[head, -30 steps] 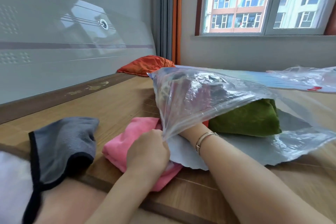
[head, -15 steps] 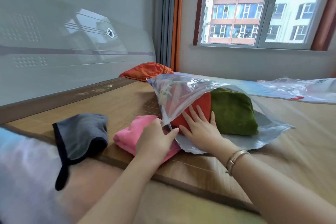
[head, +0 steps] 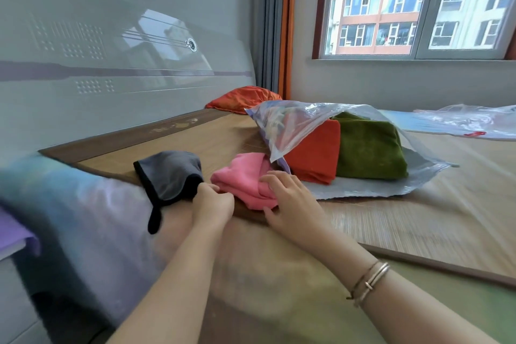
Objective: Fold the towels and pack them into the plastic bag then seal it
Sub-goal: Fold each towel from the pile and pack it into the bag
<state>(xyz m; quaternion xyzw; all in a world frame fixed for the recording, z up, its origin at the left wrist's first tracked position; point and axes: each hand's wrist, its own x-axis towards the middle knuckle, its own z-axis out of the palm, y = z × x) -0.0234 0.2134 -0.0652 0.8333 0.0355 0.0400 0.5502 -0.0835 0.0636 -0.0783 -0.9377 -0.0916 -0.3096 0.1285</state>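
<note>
A bed (head: pixel 418 232) covered by a woven mat fills the room's floor of view, with a glossy grey headboard (head: pixel 111 64) running along at nine o'clock and one window (head: pixel 418 5) up at one o'clock. Two plastic bags lie on the mat. The nearer one, the plastic bag (head: pixel 301 126) at the centre, gapes open toward the person, its upper sheet lifted. A second, crumpled clear bag (head: pixel 469 120) lies well apart at three o'clock.

I count four towels. Two sit inside the open bag, side by side and touching: a green towel (head: pixel 371 148) deeper in and an orange towel (head: pixel 315 153) nearer the mouth. Two are outside it: a folded pink towel (head: pixel 243 179) just at the bag's mouth, and a grey towel (head: pixel 170 173) with black trim at nine o'clock from the pink one, draped over the mat's edge.

One orange cushion (head: pixel 245 98) rests against the headboard at twelve o'clock.

Both hands are on the pink towel. The right hand (head: pixel 290 201), with bracelets at its wrist, lies over the towel's near right end, fingers curved round it. The left hand (head: pixel 215 201) sits at the near left corner, fingers curled; its grip seems to pinch the towel's edge, though the fingertips are hidden.
</note>
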